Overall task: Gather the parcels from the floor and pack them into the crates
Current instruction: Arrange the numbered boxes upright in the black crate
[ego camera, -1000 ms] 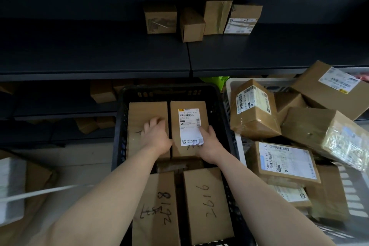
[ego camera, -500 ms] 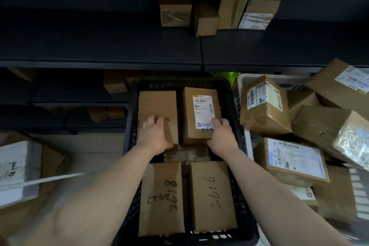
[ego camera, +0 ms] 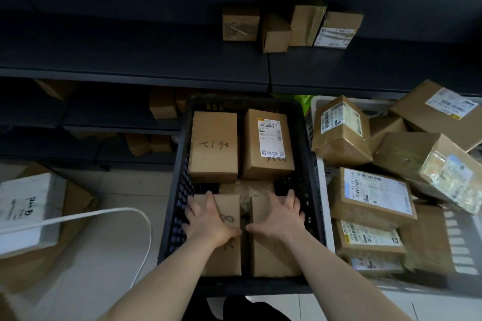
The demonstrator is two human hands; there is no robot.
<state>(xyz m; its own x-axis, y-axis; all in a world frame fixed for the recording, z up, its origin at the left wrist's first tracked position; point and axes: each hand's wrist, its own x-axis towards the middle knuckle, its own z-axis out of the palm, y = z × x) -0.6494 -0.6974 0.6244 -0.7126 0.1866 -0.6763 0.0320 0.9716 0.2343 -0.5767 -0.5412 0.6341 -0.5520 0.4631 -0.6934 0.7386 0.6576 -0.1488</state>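
one view only, from a wide-angle camera worn on the person's head. it faces forward and steeply down onto the black crate [ego camera: 177, 216], which lies close below and fills the middle of the frame. both forearms enter from the bottom edge, with the left hand [ego camera: 208, 219] and right hand [ego camera: 279, 216] near the centre. the dark shelves [ego camera: 130, 60] cross the top, farther off. the white crate [ego camera: 323, 203] runs off the right edge, and the floor [ego camera: 104, 255] shows at lower left.
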